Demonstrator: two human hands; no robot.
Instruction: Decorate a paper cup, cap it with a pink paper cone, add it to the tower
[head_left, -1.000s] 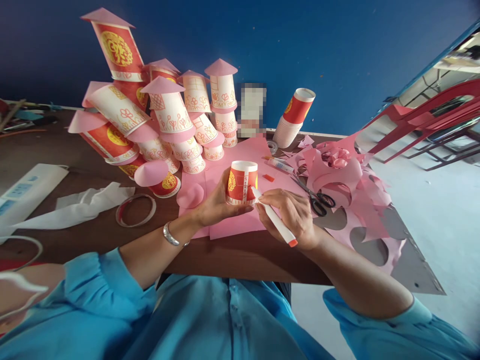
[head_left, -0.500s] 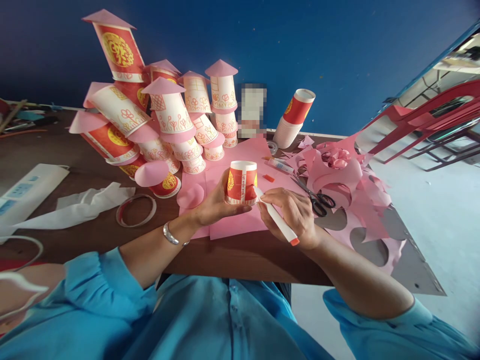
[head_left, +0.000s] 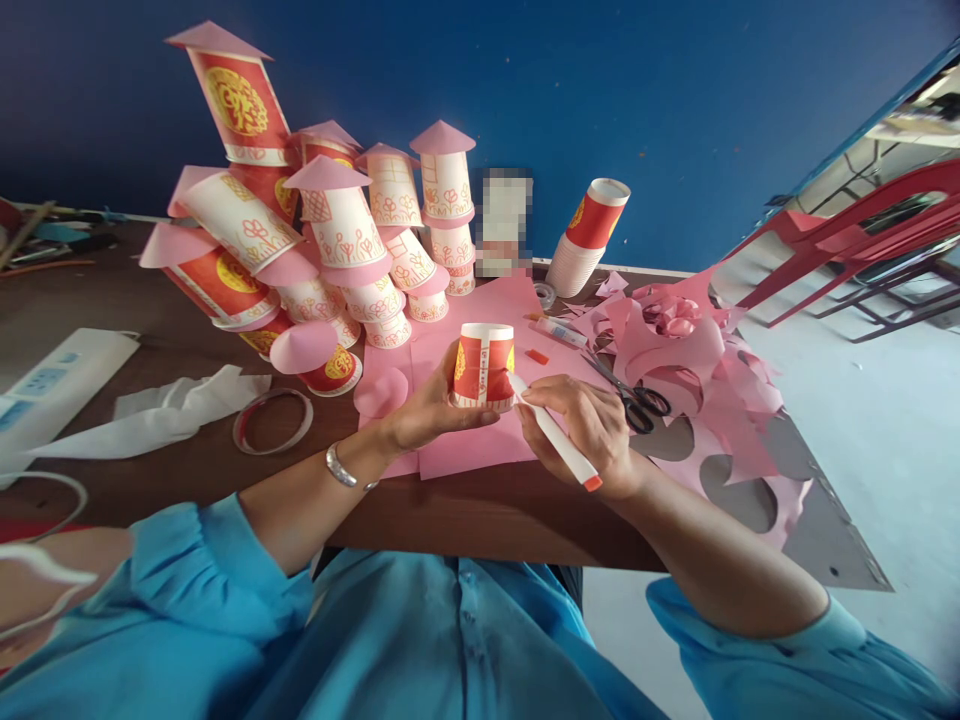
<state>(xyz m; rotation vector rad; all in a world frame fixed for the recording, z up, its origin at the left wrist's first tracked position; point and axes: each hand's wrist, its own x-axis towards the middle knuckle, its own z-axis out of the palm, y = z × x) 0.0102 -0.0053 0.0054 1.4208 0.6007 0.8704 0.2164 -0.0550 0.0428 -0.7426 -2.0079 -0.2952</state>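
My left hand [head_left: 427,412] is wrapped round a red and white paper cup [head_left: 471,372] with gold emblems, held over pink paper. Short strokes are drawn along the white band at the cup's base. In my right hand [head_left: 581,425] is a white marker [head_left: 559,438] with an orange end, its tip at the cup's lower right side. An orange marker cap [head_left: 537,356] lies just beyond, on the pink sheet [head_left: 480,445]. To the left stand several paper-cup towers [head_left: 345,225] with pink cone roofs, many drawn with flowers and windows.
Black-handled scissors [head_left: 641,405] and pink paper scraps [head_left: 697,345] lie to the right. A stack of cups [head_left: 581,255] leans near the blue wall. Left are a tape roll [head_left: 271,421], crumpled white sheeting [head_left: 176,408] and a white box [head_left: 60,375]. A red chair [head_left: 847,235] stands at far right.
The cup has turned very slightly in my left hand, its white printed strip shifting a little left. The marker's rear end has moved slightly right.
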